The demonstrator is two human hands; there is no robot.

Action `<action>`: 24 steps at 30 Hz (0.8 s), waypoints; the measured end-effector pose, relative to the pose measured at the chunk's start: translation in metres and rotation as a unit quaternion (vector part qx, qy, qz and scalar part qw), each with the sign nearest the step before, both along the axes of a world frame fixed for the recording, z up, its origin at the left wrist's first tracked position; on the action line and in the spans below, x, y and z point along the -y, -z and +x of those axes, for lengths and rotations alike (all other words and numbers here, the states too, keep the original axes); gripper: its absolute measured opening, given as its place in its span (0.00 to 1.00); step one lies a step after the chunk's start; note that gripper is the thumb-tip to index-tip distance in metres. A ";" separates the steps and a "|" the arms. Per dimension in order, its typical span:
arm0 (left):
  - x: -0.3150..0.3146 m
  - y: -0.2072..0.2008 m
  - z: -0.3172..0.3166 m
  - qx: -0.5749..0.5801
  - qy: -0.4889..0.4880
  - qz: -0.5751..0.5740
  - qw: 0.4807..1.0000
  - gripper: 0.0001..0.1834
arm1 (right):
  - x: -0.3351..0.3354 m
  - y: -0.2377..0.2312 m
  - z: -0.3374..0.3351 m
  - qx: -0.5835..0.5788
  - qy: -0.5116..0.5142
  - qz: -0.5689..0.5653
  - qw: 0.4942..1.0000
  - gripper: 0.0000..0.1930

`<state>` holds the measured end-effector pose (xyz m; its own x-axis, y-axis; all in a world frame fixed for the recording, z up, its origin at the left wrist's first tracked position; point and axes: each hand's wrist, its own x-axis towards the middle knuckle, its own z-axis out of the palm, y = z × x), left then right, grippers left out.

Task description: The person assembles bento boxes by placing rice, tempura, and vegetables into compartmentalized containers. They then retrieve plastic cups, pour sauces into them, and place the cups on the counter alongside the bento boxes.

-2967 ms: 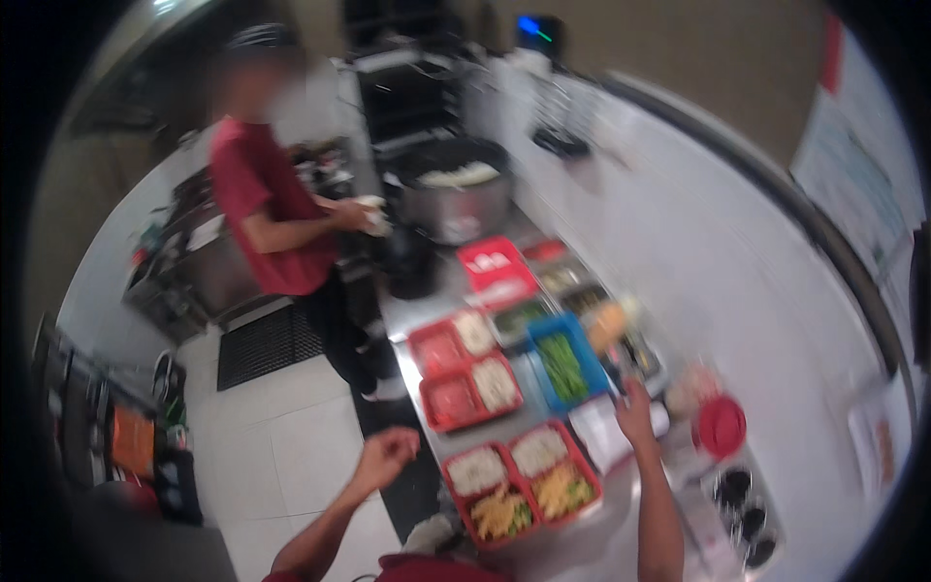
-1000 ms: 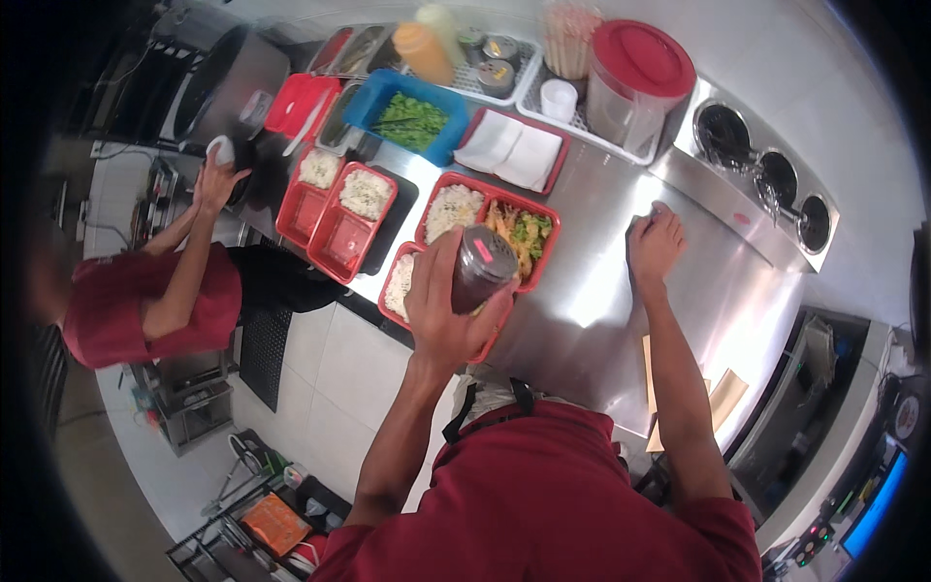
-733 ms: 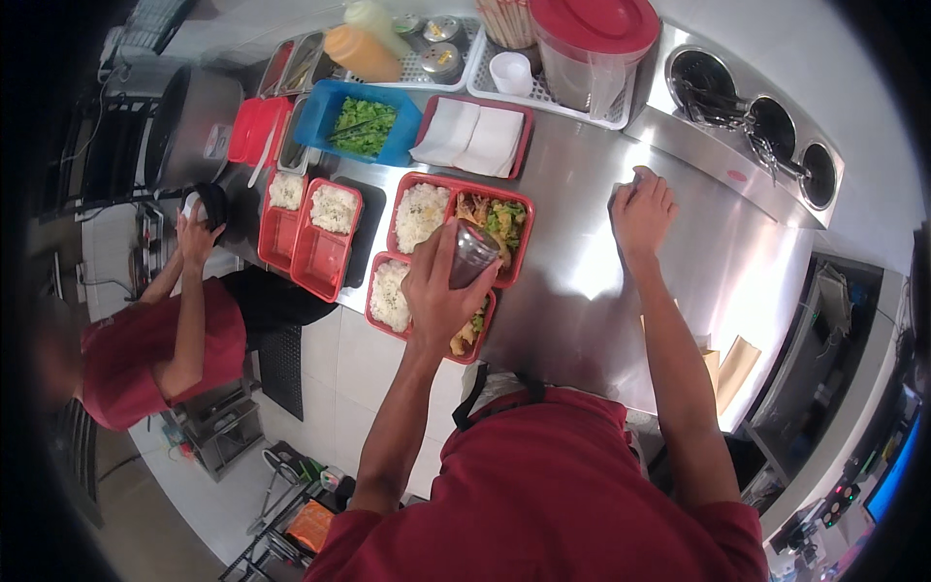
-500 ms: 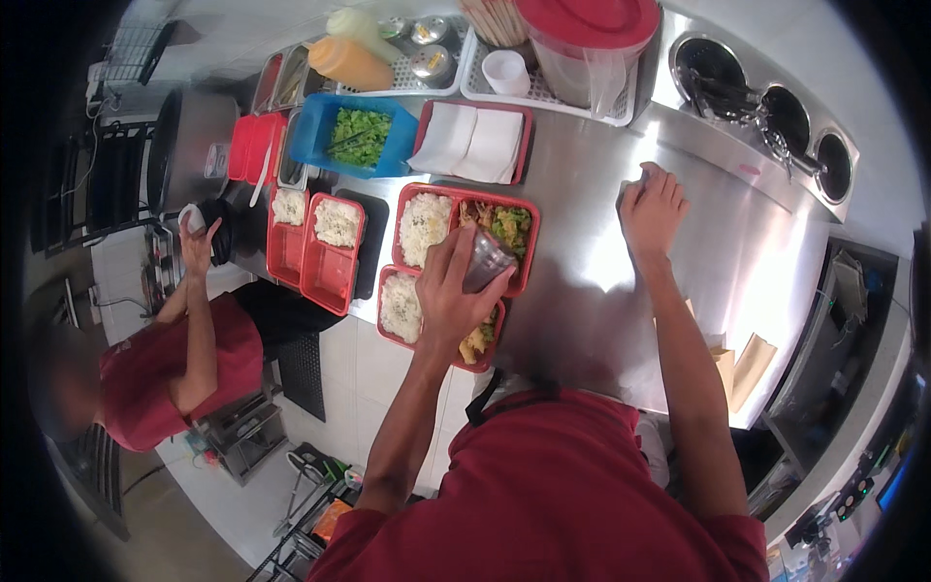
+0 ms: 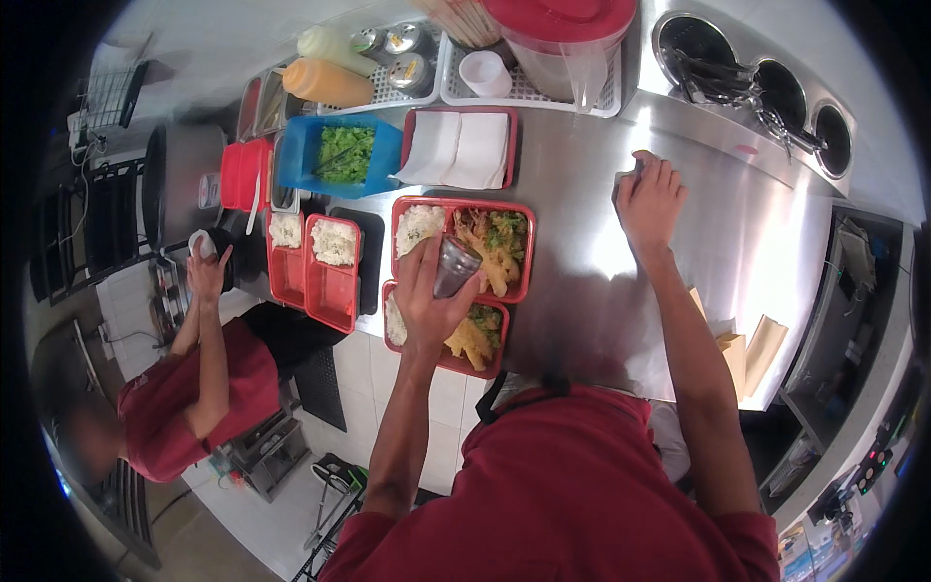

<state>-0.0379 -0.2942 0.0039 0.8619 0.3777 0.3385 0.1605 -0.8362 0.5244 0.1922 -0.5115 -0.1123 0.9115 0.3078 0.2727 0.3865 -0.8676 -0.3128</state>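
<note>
My left hand (image 5: pixel 423 296) is closed round a metal seasoning shaker (image 5: pixel 456 267), tilted above two red bento boxes. Under it, the upper bento box (image 5: pixel 525 276) holds white rice, fried pieces and green salad. The lower bento box (image 5: pixel 503 347), nearer my body, has rice, fried pieces and greens, partly covered by my hand. Off to the right, my right hand (image 5: pixel 652 206) is closed above the steel counter. Something small and dark shows at its fingertips; its kind is unclear.
Left of these stand two red boxes (image 5: pixel 331 281) with rice. Behind are a blue tub of greens (image 5: pixel 381 155), a tray of white papers (image 5: pixel 458 145) and an orange squeeze bottle (image 5: pixel 328 83). Steel utensil holders (image 5: pixel 694 44) stand far right. A co-worker (image 5: pixel 208 393) is at left.
My left hand and the shaker have shifted slightly left, uncovering more fried food in the upper box. The right hand stays nearly in place. The view has turned slightly.
</note>
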 end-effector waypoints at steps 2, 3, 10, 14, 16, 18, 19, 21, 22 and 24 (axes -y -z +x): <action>-0.001 -0.003 -0.003 -0.006 -0.031 -0.050 0.998 0.39 | -0.001 0.001 0.003 0.013 0.001 0.005 1.000 0.16; 0.000 -0.005 -0.007 -0.002 -0.024 -0.037 0.999 0.39 | -0.001 0.001 0.003 0.016 0.000 0.003 1.000 0.16; 0.010 -0.006 -0.019 -0.031 0.035 -0.044 0.998 0.40 | -0.001 0.000 0.000 0.025 0.001 0.014 1.000 0.15; 0.008 -0.003 -0.029 -0.008 0.029 -0.036 0.999 0.40 | -0.001 0.000 0.000 0.029 0.001 0.012 1.000 0.16; 0.002 -0.002 -0.034 0.021 0.009 -0.018 1.000 0.40 | -0.001 0.001 0.001 0.033 0.002 0.010 0.999 0.16; -0.005 -0.001 -0.038 0.024 -0.003 0.013 1.000 0.40 | -0.001 0.002 0.001 0.020 0.003 0.008 1.000 0.15; -0.009 0.000 -0.039 0.033 -0.012 0.026 0.999 0.40 | -0.001 0.002 0.001 0.009 0.005 0.011 1.000 0.15; -0.013 0.003 -0.041 0.013 -0.017 0.012 1.000 0.40 | -0.001 0.003 0.001 0.022 0.004 -0.004 1.000 0.15; -0.013 0.004 -0.043 0.015 -0.013 0.015 1.000 0.40 | -0.001 0.003 0.002 0.015 0.005 -0.013 1.000 0.15; -0.012 0.007 -0.045 0.020 -0.004 0.008 1.000 0.41 | -0.001 0.004 0.002 0.040 0.002 0.000 0.999 0.15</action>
<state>-0.0828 -0.2818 -0.0031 0.8444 0.3786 0.3790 0.1463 -0.8436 0.5167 0.1945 -0.5106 -0.1159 0.8880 0.3044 0.3448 0.4072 -0.8688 -0.2818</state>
